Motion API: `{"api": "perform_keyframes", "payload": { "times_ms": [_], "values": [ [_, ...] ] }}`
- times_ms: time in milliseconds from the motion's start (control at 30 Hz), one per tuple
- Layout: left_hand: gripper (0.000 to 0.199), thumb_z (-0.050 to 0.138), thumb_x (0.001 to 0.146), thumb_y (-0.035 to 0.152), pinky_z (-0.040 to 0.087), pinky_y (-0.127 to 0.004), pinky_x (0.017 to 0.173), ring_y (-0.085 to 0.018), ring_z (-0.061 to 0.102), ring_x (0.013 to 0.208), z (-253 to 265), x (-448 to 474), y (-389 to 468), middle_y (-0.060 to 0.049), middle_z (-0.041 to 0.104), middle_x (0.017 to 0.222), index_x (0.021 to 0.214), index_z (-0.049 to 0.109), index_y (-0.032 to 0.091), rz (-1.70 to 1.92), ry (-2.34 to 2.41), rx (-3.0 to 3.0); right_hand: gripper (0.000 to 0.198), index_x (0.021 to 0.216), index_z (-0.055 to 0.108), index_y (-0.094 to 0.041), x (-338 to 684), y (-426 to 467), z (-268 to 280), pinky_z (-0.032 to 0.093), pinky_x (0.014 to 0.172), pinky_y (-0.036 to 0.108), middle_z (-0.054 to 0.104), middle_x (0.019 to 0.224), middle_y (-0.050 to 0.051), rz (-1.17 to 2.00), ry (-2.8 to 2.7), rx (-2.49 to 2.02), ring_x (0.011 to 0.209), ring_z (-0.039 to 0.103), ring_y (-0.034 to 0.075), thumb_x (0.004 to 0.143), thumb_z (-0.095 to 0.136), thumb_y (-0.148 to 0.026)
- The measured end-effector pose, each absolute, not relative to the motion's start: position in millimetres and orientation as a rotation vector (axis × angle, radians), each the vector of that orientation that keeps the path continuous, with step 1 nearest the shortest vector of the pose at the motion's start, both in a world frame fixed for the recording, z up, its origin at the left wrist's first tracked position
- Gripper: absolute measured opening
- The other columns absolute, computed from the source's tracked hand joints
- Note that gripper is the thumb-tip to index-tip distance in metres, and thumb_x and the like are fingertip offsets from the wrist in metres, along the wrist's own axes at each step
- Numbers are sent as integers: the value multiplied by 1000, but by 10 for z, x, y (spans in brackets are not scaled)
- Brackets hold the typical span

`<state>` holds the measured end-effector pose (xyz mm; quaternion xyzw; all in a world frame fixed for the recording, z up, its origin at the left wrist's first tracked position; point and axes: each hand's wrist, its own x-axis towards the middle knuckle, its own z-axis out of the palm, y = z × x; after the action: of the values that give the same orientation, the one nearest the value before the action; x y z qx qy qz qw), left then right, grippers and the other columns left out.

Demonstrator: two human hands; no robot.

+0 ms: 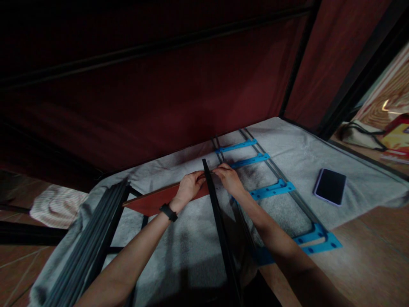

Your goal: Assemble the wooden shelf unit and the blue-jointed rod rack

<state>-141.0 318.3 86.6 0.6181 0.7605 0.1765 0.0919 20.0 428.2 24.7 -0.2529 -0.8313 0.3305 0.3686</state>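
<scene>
A long dark metal bar (pixel 217 217) runs up and away from me between my hands. My left hand (pixel 191 186), with a black watch (pixel 168 212) on the wrist, has its fingers closed at the bar's left side near the far end. On the right side of that end, my right hand (pixel 228 178) is pinched. What the fingertips hold is too small and dim to name. Behind my left hand, a reddish-brown board (pixel 150 202) reaches from the bar toward dark frame pieces on the left.
Dark slats (pixel 92 238) lie stacked at left on a grey cloth (pixel 179 251). Blue brackets (pixel 271 190) join thin rods at right. A phone (pixel 330 186) rests on the cloth. A dark red panel (pixel 191 94) stands behind. Tiled floor (pixel 380 234) borders the cloth.
</scene>
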Motion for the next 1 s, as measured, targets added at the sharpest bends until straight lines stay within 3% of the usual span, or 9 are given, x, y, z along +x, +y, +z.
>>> {"api": "perform_keyframes", "payload": {
  "times_ms": [333,567,1000],
  "values": [
    [30,54,96,25,52,-34,91,-26,71,101,864,-1409,3185,-8,76,114,121,70,19,498,2277,1834,28,101,77,-23,179,4240,276,52,85,26,67,100,5,869,-2138,-685,92,65,16,96,52,-11],
    [30,56,95,25,52,-32,91,-24,71,102,865,-1399,3173,-8,76,114,122,70,22,537,2279,1810,38,114,75,-23,130,4192,326,53,88,27,67,108,8,797,-2253,-669,96,64,18,95,47,-6],
    [27,54,95,24,52,-31,85,-24,71,95,880,-1400,3174,-8,76,108,116,71,19,540,2262,1803,29,109,75,-26,35,4131,283,52,93,30,70,106,6,931,-2042,-776,99,67,18,94,53,-13]
  ]
}}
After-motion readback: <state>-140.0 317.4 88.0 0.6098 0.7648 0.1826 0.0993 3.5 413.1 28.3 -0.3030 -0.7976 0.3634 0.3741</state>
